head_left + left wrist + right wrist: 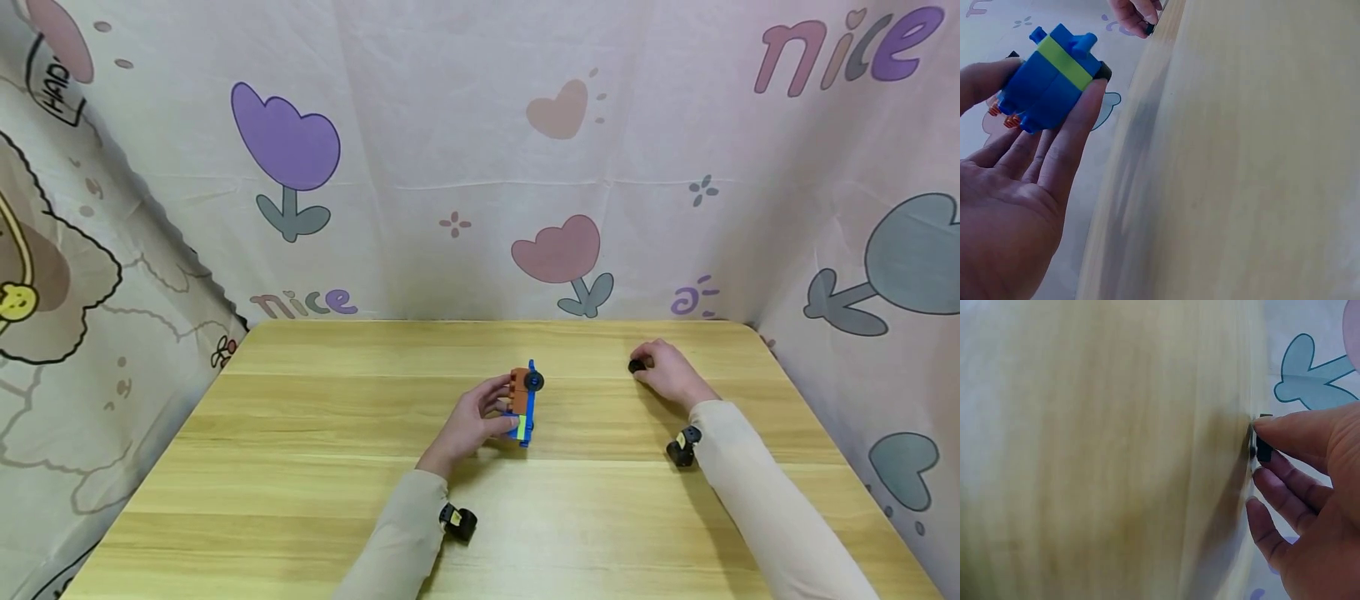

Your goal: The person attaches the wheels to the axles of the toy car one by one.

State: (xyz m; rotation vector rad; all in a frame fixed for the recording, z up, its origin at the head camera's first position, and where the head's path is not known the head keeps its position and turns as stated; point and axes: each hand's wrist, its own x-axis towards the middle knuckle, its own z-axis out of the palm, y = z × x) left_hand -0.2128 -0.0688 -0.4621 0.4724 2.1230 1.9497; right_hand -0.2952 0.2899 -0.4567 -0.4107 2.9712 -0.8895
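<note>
Centrally, a blue, orange and lime-green plastic-brick toy vehicle point(520, 396), its long axis running near to far, is gripped from the left by the left hand point(472, 422); a round black wheel point(534, 381) at its far end faces right. Well apart to the right, the right hand point(667, 372) pinches a small black piece point(1264, 445) over the pale yellow wooden table point(300, 500); a flower-printed cloth point(420, 100) hangs beyond.

I'm getting the left hand point(471, 423) covering part of the toy point(521, 396), right hand point(670, 373) hiding some of a black bit point(1264, 440), sleeves point(765, 492) running off-frame.
</note>
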